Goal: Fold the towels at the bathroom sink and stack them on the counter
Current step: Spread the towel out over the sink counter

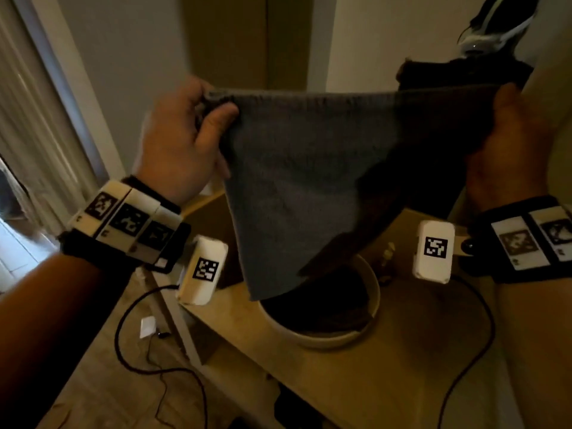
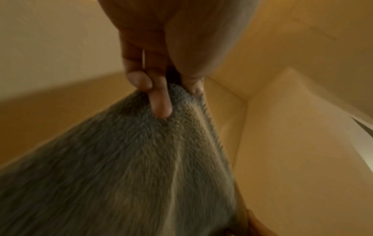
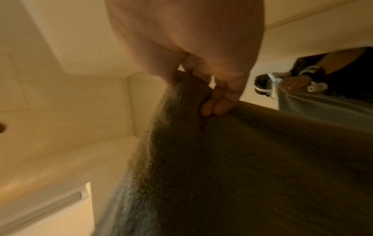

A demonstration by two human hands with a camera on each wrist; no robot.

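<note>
A grey towel [image 1: 303, 168] hangs spread in the air above the round sink [image 1: 376, 292]. My left hand [image 1: 198, 119] pinches its upper left corner between thumb and fingers. My right hand [image 1: 510, 128] grips the upper right corner. The top edge is stretched taut between them and the cloth tapers down to a point over the basin. In the left wrist view the fingers [image 2: 159, 102] press into the towel [image 2: 121, 167]. The right wrist view shows curled fingers [image 3: 216, 107] holding the towel [image 3: 222, 167]. More dark cloth [image 1: 334, 308] lies in the sink.
The pale counter [image 1: 356, 382] surrounds the basin. A faucet [image 1: 387, 258] stands behind the sink on the right. Black cables [image 1: 139, 308] trail from the wrist units down to the floor. A mirror [image 1: 495, 41] on the right reflects the person. A doorway lies on the left.
</note>
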